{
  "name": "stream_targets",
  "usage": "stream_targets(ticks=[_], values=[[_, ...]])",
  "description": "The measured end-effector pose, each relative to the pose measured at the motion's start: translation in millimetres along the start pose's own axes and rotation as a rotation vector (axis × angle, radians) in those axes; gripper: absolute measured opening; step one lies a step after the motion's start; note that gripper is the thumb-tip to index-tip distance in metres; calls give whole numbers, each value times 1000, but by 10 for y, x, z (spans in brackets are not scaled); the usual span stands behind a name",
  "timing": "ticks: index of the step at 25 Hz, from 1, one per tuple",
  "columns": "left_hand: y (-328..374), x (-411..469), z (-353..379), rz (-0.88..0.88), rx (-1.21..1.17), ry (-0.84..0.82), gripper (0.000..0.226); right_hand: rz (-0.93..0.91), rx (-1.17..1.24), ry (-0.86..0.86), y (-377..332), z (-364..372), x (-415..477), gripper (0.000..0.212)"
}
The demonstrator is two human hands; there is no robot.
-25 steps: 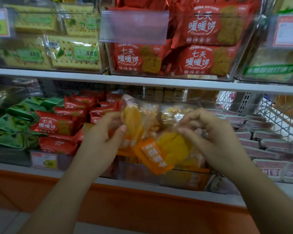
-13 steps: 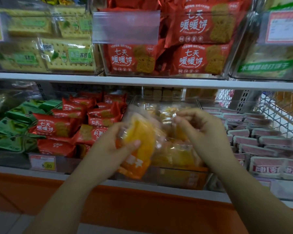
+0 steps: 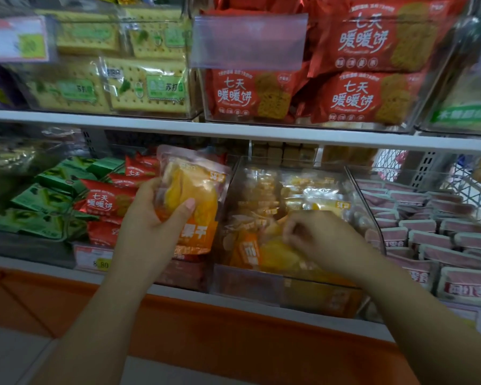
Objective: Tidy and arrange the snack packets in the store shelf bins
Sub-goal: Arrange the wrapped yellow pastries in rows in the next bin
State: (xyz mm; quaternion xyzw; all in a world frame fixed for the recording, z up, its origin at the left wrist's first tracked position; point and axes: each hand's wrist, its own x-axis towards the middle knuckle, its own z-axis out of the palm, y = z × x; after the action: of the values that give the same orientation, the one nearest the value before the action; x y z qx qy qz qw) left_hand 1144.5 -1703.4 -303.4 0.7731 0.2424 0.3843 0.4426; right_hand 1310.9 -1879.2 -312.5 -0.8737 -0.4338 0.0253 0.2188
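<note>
Orange mango packet (image 3: 190, 200) is held just left of the clear bin (image 3: 261, 284), thumb and fingers of the left hand (image 3: 150, 226) wrapped round it, while the right hand (image 3: 324, 238) curls into the jumbled packets (image 3: 303, 195), grip unclear, so most tidying seems undone

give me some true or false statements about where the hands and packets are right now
1. The left hand grips an orange packet. True.
2. The right hand reaches onto the upper shelf. False: it is down in the clear bin below that shelf.
3. Red packets fill a bin on the upper shelf. True.
4. The green packets lie to the right of the pink packets. False: the green ones lie far left, the pink ones far right.
</note>
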Motion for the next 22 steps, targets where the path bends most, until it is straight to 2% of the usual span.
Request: stream_targets(ticks=[2,6,8,10,11,13,15,18,20,22], values=[[-33,40,-45,1,-11,21,32,-97,97,38,-90,-124,76,18],[-59,92,-83,2,-23,38,41,-324,-109,-250,-417,-31,329,2],[-63,93,-82,-7,-46,34,41,-358,-154,-240,-542,168,444,12],[-60,80,-69,-6,-61,19,41,-235,-1,-211,-537,211,499,20],[-63,77,-61,-3,-65,11,40,-153,122,-252,-478,191,494,23],[-79,81,-53,1,-66,-3,37,-65,283,-438,-382,130,429,24],[-81,90,-38,1,-68,-21,35,-54,326,-619,-309,94,336,25],[-76,93,-27,0,-85,-31,35,-9,314,-832,-250,2,243,40],[-64,83,-28,5,-109,-30,34,-18,280,-830,-238,-111,251,45],[-61,79,-21,12,-121,-36,31,1,349,-673,-259,-160,290,39]])
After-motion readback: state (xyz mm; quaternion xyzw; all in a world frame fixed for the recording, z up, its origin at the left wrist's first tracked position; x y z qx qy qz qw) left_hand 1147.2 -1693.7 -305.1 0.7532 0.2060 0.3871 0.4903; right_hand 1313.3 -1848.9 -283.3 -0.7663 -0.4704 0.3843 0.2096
